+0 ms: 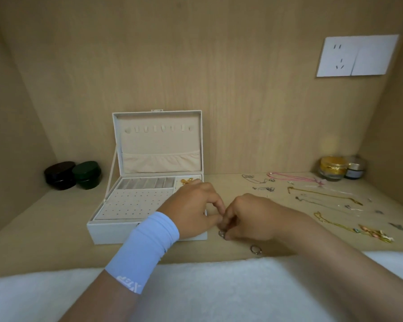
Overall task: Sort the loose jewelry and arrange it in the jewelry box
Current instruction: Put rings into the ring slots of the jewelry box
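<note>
The jewelry box (149, 233) stands open just behind and under the left hand (193, 210). That wrist, in a blue wristband (147, 247), crosses the box's front corner, so a careless pull back could nudge the box. The necklaces (323, 196) lie spread on the tabletop (56, 228) to the right of the right hand (249, 217). A sweep of that forearm could drag the chains into a tangle. A loose ring (256, 249) sits just nearer the person than the right hand, close to the tabletop's front edge. A brush from the wrist could roll it off onto the white cloth (196, 287), where it would be hard to spot. The greatest risk, I judge, is the small silvery piece (222, 233) slipping from the grip, since it is tiny.

Both hands meet at the fingertips, knuckles up and fingers curled inward. The right hand pinches the silvery piece beneath its fingertips, low over the tabletop. The left hand's fingers curl against the right's, but whether they grip the piece too I cannot tell.
</note>
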The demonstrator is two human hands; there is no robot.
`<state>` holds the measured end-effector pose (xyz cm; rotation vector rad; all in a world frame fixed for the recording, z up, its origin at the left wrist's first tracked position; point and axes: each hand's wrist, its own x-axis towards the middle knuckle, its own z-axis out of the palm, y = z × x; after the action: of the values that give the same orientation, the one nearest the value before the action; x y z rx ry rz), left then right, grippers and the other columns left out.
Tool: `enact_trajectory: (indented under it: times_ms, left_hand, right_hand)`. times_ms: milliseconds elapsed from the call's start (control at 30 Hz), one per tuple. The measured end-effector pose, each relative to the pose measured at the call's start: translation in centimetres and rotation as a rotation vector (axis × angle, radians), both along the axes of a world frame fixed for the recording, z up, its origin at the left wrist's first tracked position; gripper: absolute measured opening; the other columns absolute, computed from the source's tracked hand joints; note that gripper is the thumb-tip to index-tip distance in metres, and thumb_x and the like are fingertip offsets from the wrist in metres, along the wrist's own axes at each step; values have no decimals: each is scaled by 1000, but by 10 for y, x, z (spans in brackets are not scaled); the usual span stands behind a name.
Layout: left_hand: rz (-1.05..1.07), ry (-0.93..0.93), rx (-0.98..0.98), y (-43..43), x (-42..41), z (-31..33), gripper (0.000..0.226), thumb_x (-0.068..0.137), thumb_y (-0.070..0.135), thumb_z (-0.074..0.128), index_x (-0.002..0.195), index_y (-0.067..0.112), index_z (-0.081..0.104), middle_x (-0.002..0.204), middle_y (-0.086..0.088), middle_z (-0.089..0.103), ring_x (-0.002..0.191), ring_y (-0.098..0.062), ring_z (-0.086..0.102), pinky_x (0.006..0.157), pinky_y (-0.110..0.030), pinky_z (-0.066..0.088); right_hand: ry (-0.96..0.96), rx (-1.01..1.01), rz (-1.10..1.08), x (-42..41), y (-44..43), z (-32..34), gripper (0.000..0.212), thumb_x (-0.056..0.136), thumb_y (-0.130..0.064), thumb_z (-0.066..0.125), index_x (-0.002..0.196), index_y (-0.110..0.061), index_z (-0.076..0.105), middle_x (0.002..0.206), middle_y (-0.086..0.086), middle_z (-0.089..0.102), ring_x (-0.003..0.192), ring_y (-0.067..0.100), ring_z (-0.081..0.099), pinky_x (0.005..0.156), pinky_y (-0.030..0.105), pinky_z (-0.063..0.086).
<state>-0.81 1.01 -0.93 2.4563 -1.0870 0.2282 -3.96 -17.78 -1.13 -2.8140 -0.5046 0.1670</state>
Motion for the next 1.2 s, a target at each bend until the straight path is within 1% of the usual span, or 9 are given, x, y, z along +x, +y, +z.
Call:
enact_trajectory:
  times_ms: [100, 167, 267, 400, 567, 667, 767, 1033, 1200]
  left_hand:
    - [38, -31, -69, 6, 3, -2, 8, 83, 33, 74, 89, 36, 71, 92, 18, 59, 93, -6, 46, 91, -25, 40]
    - [75, -8, -140, 10, 3, 1, 8, 84, 31, 74, 91, 33, 71, 87, 21, 61, 92, -5, 51, 89, -23, 42]
    - [123, 217, -333, 15, 1, 9, 6, 86, 24, 73, 91, 27, 73, 80, 18, 69, 79, 0, 59, 77, -15, 46]
    - [96, 566, -677, 16, -3, 20, 6, 89, 9, 70, 90, 14, 74, 78, -5, 76, 72, -14, 66, 75, -31, 55]
    - [181, 629, -718, 28, -3, 27, 5, 86, 14, 74, 89, 12, 77, 72, 0, 71, 61, -10, 57, 53, -15, 45]
    - [196, 604, -689, 39, -1, 32, 7, 88, 14, 71, 92, 10, 76, 59, 9, 66, 50, -3, 52, 47, -10, 40]
    - [180, 561, -586, 52, 2, 34, 7, 89, 14, 70, 89, 14, 77, 74, -1, 72, 54, -4, 53, 54, -11, 43]
    - [298, 474, -303, 69, 12, 27, 11, 78, 19, 82, 83, 27, 76, 76, 7, 75, 69, -8, 67, 75, -24, 54]
    - [323, 418, -216, 67, 13, 24, 10, 75, 22, 83, 80, 28, 77, 76, 10, 75, 77, -6, 70, 83, -25, 56]
  right_hand:
    - [-47, 90, 5, 1, -2, 3, 16, 92, -39, 65, 95, -30, 79, 80, -11, 73, 73, 5, 63, 72, 29, 53]
    - [-32, 322, -55, 1, -5, 10, 16, 95, -31, 66, 90, -24, 80, 69, -15, 69, 59, 2, 57, 62, 23, 48]
    - [113, 723, -150, -3, -5, 25, 19, 98, -24, 63, 89, -19, 79, 73, -8, 73, 50, 12, 45, 49, 24, 39]
    - [198, 946, -188, -3, 4, 36, 19, 99, -18, 61, 96, -11, 77, 87, 5, 75, 47, 12, 39, 45, 23, 28]
    - [140, 982, -236, 6, 20, 42, 11, 94, -19, 69, 96, -13, 78, 82, 4, 73, 48, 13, 39, 42, 21, 28]
    - [79, 978, -222, 11, 33, 41, 8, 90, -14, 73, 97, -12, 77, 66, 1, 66, 43, 12, 42, 39, 18, 30]
    - [18, 929, -174, 14, 44, 40, 12, 86, -9, 77, 98, -11, 75, 69, 0, 69, 40, 7, 46, 42, 17, 37]
    - [-139, 560, -64, 24, 58, 22, 3, 84, -21, 80, 84, -23, 82, 75, -9, 75, 59, -6, 58, 58, 7, 41]
    - [-154, 486, -87, 23, 61, 19, 5, 85, -20, 79, 82, -23, 81, 78, -9, 75, 51, -7, 54, 52, 8, 36]
